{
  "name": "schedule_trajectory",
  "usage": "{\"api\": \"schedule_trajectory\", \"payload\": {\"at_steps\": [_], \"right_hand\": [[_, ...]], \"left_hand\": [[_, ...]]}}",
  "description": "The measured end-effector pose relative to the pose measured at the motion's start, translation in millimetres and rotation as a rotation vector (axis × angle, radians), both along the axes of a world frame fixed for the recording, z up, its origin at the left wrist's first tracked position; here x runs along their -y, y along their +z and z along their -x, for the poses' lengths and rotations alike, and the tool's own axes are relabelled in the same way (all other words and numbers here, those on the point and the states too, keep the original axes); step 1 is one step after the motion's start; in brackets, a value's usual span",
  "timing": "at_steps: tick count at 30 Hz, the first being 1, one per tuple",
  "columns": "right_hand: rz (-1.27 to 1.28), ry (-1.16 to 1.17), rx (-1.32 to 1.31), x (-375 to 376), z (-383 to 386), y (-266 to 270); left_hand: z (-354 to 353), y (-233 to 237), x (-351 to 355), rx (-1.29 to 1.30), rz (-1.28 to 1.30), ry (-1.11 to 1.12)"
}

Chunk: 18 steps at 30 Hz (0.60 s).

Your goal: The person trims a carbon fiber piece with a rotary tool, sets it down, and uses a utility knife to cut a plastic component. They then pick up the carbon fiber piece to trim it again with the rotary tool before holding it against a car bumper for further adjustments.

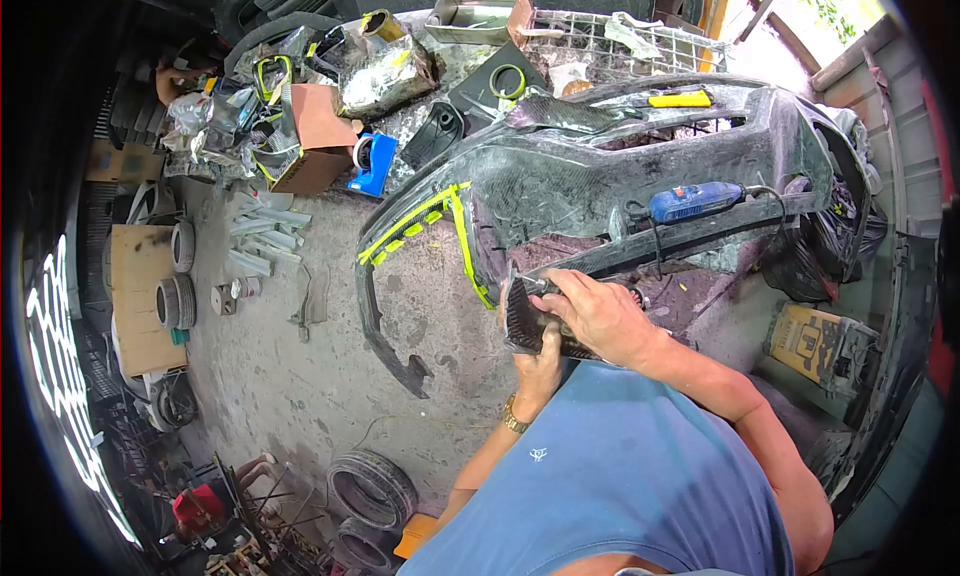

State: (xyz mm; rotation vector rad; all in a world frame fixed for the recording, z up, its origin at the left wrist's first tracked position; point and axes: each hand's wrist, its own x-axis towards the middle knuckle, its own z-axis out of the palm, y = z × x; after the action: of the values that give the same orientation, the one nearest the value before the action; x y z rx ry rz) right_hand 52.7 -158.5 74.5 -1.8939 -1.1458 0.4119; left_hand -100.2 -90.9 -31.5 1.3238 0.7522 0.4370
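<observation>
A dark piece with a woven, carbon-like pattern (524, 316) is held close to my body. My left hand (540, 364), with a watch on its wrist, grips it from below with the thumb on its face. Over its upper edge bends my right hand (600, 314), its fingers closed around something small that I cannot make out. Just beyond lies a large dark bumper-like panel (560, 181) with yellow-green tape (462, 238) along its left part. On the panel rest a blue power tool (690, 203) and a yellow-handled cutter (680, 100).
A cluttered bench (470, 58) stands behind the panel, with a cardboard box (312, 141) and a blue tape dispenser (374, 166). Tires (372, 488) lie on the floor at lower left. Black bags (825, 241) and a carton (815, 348) are at right.
</observation>
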Motion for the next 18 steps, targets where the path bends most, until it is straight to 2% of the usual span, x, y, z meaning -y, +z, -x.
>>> {"api": "schedule_trajectory", "payload": {"at_steps": [7, 10, 14, 16, 18], "right_hand": [[0.093, 0.039, 0.038, 1, 6, -9], [0.123, 0.011, -0.007, 0, 6, -4], [0.133, 0.039, 0.002, 1, 5, -8], [0.04, -0.002, 0.021, 1, 2, -5], [0.05, 0.005, 0.025, 0, 2, -6]], "left_hand": [[-1, 1, 1, -0.006, -0.099, 0.0], [-4, 13, 3, 0.034, 0.036, 0.006], [-5, 8, 3, 0.025, -0.032, 0.01], [-11, 14, 6, 0.084, -0.103, 0.144], [-11, 13, 6, 0.084, -0.127, 0.137]]}}
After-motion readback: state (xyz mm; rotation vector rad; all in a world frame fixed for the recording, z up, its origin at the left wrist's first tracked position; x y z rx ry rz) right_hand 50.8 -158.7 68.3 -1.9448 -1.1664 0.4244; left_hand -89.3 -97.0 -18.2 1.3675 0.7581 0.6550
